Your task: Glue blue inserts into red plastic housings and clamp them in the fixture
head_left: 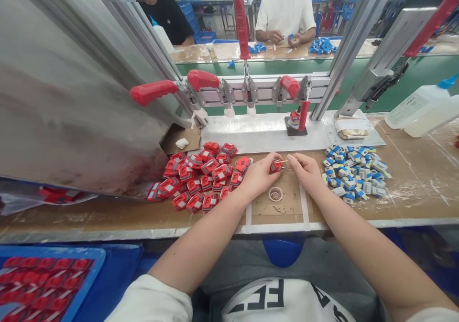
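My left hand [263, 173] is closed around a small red plastic housing [276, 165], held above the bench. A thin pale stick [283, 161] is pinched between the thumb and fingertips of my right hand [306, 170], its far end at the red housing. Below the hands a small round clear dish [276, 194] stands on a taped board; what it holds is too small to make out. To the left of my left hand lies a heap of red and grey housings [201, 176]. Right of my right hand is a heap of grey, blue and yellow pieces [355, 174].
Behind the hands stands a metal frame with red-handled toggle clamps [243, 30]. A cloth-wrapped block [352, 128] and plastic bottles [412, 107] are at the right. A blue tray [98, 260] of red parts sits lower left. People work across the bench.
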Motion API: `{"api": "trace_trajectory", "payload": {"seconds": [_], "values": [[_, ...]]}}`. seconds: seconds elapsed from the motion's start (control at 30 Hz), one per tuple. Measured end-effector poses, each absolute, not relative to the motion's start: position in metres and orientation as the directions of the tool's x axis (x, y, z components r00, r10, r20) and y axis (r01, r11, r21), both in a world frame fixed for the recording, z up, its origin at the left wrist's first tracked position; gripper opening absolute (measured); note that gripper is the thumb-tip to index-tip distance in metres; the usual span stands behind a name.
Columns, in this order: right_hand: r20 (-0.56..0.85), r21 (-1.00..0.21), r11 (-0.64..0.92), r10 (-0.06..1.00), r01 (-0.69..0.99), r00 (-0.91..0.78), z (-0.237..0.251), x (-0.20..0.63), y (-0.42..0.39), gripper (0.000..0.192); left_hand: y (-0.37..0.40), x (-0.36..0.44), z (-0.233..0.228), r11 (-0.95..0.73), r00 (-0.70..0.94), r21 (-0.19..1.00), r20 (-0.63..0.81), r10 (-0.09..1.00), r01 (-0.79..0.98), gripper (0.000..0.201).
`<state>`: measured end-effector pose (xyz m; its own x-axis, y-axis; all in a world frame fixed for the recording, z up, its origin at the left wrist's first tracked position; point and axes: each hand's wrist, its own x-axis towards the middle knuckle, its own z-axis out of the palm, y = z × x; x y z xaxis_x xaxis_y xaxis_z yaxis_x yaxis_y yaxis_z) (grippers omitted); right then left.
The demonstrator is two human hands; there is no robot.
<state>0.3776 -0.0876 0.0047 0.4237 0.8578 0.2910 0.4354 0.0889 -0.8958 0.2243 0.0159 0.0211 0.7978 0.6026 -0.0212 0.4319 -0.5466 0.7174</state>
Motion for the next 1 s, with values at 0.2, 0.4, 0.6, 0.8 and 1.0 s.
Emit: {"api": "trace_trajectory", "payload": {"seconds": [0.2,0.4,0.6,0.8,1.0], "values": [[0.364,-0.838,0.067,0.807,0.542,0.464,0.003,0.379,-0.089,0.048,0.015,0.225,0.023,-0.534,0.791,0.720,-0.034,0.611,0.443,0.030],[0.423,-0.787,0.068,0.783,0.613,0.456,0.005,0.380,-0.091,0.046,0.015,0.223,0.022,-0.530,0.797,0.739,-0.016,0.604,0.416,0.029],[0.512,-0.733,0.368,0.852,0.573,0.108,0.015,0.373,-0.101,0.043,0.016,0.223,0.016,-0.543,0.794,0.761,0.062,0.605,0.354,0.032],[0.477,-0.633,0.474,0.861,0.612,-0.174,0.008,0.366,-0.100,0.042,0.016,0.223,0.013,-0.556,0.800,0.784,0.131,0.585,0.278,0.035],[0.397,-0.640,0.428,0.895,0.638,-0.203,0.004,0.365,-0.099,0.041,0.015,0.223,0.014,-0.546,0.790,0.781,0.114,0.603,0.304,0.036]]}}
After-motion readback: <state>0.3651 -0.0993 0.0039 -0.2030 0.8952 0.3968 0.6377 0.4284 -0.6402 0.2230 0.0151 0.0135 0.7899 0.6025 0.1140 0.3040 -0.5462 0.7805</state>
